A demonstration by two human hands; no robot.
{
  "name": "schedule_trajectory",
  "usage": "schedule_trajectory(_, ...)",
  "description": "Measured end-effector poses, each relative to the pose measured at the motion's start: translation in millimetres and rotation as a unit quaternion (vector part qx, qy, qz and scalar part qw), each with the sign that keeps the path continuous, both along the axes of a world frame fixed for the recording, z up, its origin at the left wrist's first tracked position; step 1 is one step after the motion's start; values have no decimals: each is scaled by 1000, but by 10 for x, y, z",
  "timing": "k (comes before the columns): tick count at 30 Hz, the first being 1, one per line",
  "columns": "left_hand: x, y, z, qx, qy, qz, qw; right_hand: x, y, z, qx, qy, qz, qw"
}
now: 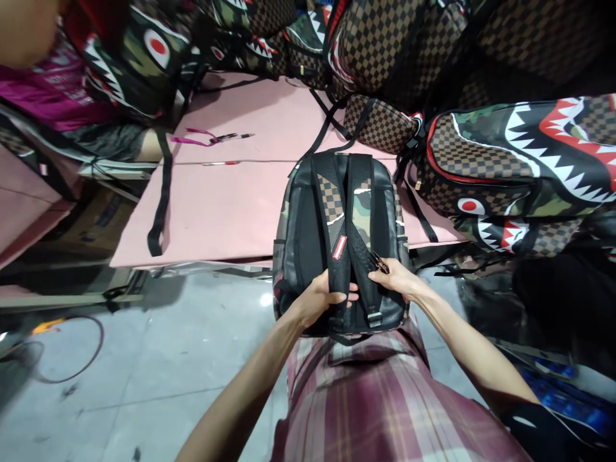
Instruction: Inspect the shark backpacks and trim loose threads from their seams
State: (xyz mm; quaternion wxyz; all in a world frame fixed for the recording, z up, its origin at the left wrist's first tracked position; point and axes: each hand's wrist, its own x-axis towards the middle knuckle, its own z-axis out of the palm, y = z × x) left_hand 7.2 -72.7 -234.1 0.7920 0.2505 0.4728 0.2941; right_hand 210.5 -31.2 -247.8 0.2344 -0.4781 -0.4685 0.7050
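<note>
A backpack (303,224) in black with camouflage and brown checkered parts leans upright at the table's near edge. Its back panel and two shoulder straps face me. My left hand (320,298) is wrapped around the lower part of the left shoulder strap (339,276), thumb in front and fingers behind it. My right hand (395,278) is closed on a small dark metal tool (380,262) that looks like thread snips. Its fingertips touch the edge of the right shoulder strap (363,256). The tool is partly hidden by the fingers.
A pink-topped table (221,212) bears a purple ribbon with a slim dark tool (231,136) and a pen (220,163). Shark-mouth backpacks (524,154) crowd the right and back, around a small checkered pouch (380,122). A person (52,96) sits at the left.
</note>
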Motion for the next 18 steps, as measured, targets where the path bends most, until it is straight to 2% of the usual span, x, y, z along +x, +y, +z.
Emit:
schedule_trajectory(5,17,-75,-14,22,16,6,1000,-3,-67,84,30,-13,10,999)
schedule_trajectory(9,-4,-50,-132,19,2,-3,1000,-26,-39,30,32,-17,19,999)
schedule_trajectory(13,6,-112,-109,15,50,6,999,-22,-50,9,42,-26,14,999)
schedule_trajectory(18,-28,-177,-141,22,57,-8,998,-24,-45,-46,25,-29,27,999)
